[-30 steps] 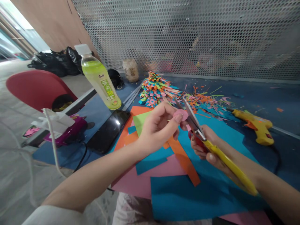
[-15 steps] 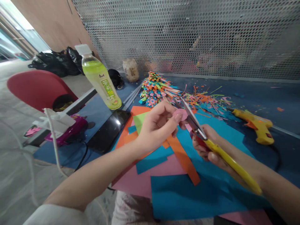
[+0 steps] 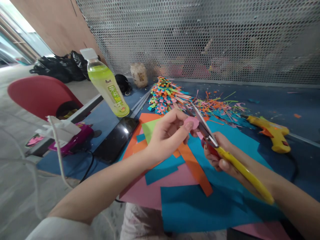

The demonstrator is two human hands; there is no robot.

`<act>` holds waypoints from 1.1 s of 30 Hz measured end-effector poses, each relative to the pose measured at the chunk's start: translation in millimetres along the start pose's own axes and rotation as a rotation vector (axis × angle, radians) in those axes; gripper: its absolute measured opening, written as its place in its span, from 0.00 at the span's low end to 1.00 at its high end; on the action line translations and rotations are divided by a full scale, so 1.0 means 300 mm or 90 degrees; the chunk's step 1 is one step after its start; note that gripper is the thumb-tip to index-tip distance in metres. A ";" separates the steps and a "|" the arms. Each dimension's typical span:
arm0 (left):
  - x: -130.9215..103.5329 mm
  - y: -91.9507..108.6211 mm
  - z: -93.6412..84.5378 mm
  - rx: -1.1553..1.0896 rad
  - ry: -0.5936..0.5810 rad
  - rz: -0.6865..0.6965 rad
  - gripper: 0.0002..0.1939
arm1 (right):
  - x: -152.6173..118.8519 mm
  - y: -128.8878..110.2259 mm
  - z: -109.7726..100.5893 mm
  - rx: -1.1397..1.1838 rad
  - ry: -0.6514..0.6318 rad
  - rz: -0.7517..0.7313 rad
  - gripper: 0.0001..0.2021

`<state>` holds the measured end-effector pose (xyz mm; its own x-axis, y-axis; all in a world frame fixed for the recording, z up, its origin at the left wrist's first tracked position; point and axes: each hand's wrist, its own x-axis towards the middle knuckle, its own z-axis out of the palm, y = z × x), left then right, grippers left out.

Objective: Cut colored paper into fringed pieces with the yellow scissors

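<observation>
Over the table (image 3: 271, 105), scissors (image 3: 223, 153) have shifted slightly left.

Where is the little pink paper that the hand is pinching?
On the blue table, find the colourful paper tree. Just below it in the picture, the left hand pinches the small pink paper next to the blades of the yellow-handled scissors. Unlike the big pink sheet lying lower down, it is tiny, roundish and held up.

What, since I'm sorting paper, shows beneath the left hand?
Green paper, orange paper and blue paper peek out beneath the left hand; whatever the hand itself covers is hidden.
</observation>
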<state>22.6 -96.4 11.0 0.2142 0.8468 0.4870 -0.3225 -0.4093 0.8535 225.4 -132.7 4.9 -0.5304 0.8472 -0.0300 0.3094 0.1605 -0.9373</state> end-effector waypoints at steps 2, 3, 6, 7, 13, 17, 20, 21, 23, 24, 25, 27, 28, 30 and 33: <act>0.003 -0.003 0.000 -0.009 -0.013 0.013 0.11 | 0.001 0.011 -0.002 0.031 -0.058 -0.031 0.17; 0.004 -0.004 0.000 -0.014 -0.022 0.019 0.10 | 0.002 0.016 -0.002 0.042 -0.072 -0.047 0.16; 0.005 -0.007 0.000 -0.016 -0.040 0.027 0.09 | -0.001 0.022 -0.001 0.034 -0.067 -0.060 0.15; 0.004 -0.007 0.000 -0.014 -0.041 0.027 0.09 | -0.002 0.020 -0.002 0.023 -0.070 -0.052 0.16; 0.002 -0.003 0.000 0.017 -0.022 0.001 0.11 | -0.004 0.007 -0.008 -0.004 -0.086 -0.011 0.19; 0.003 -0.001 -0.002 0.023 -0.015 -0.017 0.12 | 0.001 0.008 -0.008 0.005 -0.084 -0.010 0.19; 0.003 -0.002 -0.004 0.026 -0.012 -0.022 0.12 | 0.004 0.007 -0.007 0.015 -0.081 -0.005 0.19; 0.002 -0.003 -0.004 0.026 -0.009 -0.023 0.12 | 0.004 0.006 -0.007 0.016 -0.082 -0.003 0.19; 0.000 -0.004 -0.005 0.024 -0.003 -0.024 0.11 | 0.005 0.004 -0.009 0.013 -0.084 -0.002 0.19; -0.001 -0.004 -0.005 0.023 0.000 -0.027 0.11 | 0.005 0.003 -0.010 0.012 -0.085 -0.002 0.19; -0.001 -0.004 -0.004 0.021 0.001 -0.030 0.11 | 0.005 0.002 -0.011 0.011 -0.086 -0.001 0.19; -0.001 -0.003 -0.002 0.022 0.006 -0.038 0.11 | 0.002 0.001 -0.012 0.009 -0.084 0.000 0.19; 0.000 -0.002 -0.001 0.023 0.007 -0.041 0.11 | 0.000 0.002 -0.012 0.006 -0.082 0.000 0.19; 0.002 -0.002 0.001 0.021 0.007 -0.044 0.11 | -0.003 0.005 -0.008 0.001 -0.050 0.003 0.19; 0.009 -0.006 0.000 0.021 0.005 -0.060 0.09 | 0.007 0.016 -0.003 -0.011 0.089 0.032 0.18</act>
<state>23.7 -93.4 10.8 0.2343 0.8848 0.4029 -0.2703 -0.3388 0.9012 226.4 -129.9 0.8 -0.3983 0.9168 -0.0273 0.3478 0.1234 -0.9294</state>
